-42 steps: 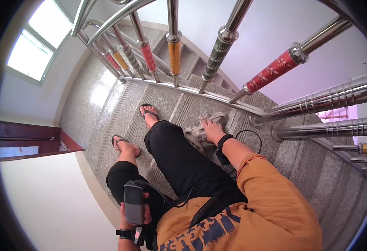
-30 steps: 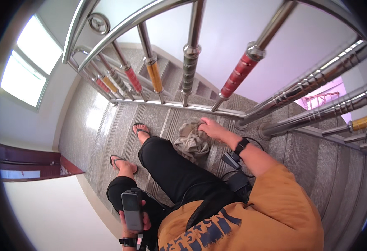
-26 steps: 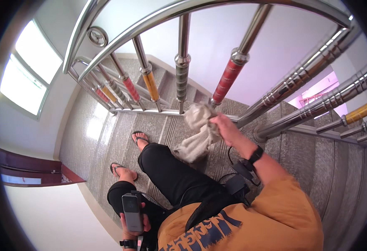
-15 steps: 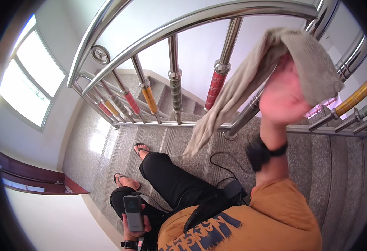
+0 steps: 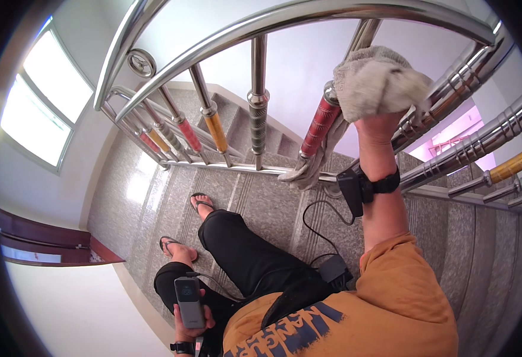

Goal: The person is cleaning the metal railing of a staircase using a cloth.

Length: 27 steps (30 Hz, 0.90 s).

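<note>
My right hand (image 5: 381,126) reaches up to the stair railing, mostly covered by a beige-grey cloth (image 5: 375,83). The cloth is bunched over the fingers against the upper part of a steel baluster with a red patterned sleeve (image 5: 318,128). A loose tail of cloth hangs behind that sleeve to the bottom rail. The fingers are hidden under the cloth. Low at the left, my left hand (image 5: 182,324) grips a grey power bank (image 5: 189,302) with a dark display and a cable plugged in at its top.
The curved steel handrail (image 5: 296,16) runs above balusters with green, yellow and red sleeves. A thick steel post (image 5: 445,107) stands right of my hand. Granite steps (image 5: 261,202) lie below, with a black cable (image 5: 311,223) and small black box (image 5: 334,271). A window (image 5: 44,101) is at left.
My right hand, blurred and raised with the cloth draped over it, has moved left onto the red-sleeved baluster. The cloth's tail swung in against the railing. My left hand stays with the power bank.
</note>
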{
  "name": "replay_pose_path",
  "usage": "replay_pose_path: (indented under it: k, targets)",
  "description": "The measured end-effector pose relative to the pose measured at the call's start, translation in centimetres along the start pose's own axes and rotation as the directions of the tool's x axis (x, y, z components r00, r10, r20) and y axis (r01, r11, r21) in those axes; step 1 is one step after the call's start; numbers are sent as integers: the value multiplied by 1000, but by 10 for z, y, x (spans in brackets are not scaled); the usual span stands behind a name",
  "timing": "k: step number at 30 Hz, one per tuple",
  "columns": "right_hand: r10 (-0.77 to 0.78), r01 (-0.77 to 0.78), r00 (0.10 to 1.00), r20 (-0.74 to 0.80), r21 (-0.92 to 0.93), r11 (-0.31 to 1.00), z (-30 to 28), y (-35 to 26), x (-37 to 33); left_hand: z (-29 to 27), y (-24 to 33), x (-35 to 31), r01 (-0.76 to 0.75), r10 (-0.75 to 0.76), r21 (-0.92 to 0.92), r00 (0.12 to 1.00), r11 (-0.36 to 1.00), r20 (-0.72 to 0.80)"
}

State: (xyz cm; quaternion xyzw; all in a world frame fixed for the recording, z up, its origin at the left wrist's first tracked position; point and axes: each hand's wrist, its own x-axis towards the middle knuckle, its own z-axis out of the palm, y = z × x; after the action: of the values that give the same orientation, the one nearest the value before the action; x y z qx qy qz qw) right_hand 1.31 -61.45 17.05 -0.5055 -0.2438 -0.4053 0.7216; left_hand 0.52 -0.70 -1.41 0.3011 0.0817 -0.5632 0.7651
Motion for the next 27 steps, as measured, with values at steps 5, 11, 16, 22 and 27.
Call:
replay_pose_path:
  k: [5, 11, 16, 22, 27]
  targets:
    - [-190, -48, 952, -239, -732, 680, 82, 13, 29, 3, -2, 3, -1, 1, 4, 999, 1000, -32]
    - [-323, -103, 884, -339, -814, 572, 68, 37, -7, 3, 1, 9, -10, 10, -21, 1000, 1000, -13]
    - [-166, -122, 936, -310, -729, 674, 65, 50, -29, 8, 2, 8, -2, -2, -65, 998, 998, -55]
    - [-224, -251, 808, -545, -662, 707, 15, 122, -127, 8, 2, 10, 3, -5, -53, 999, 999, -39]
    - [1, -69, 997, -76, -910, -409, -26, 156, -200, 7, 6, 7, 66, -65, 7, 994, 998, -91]
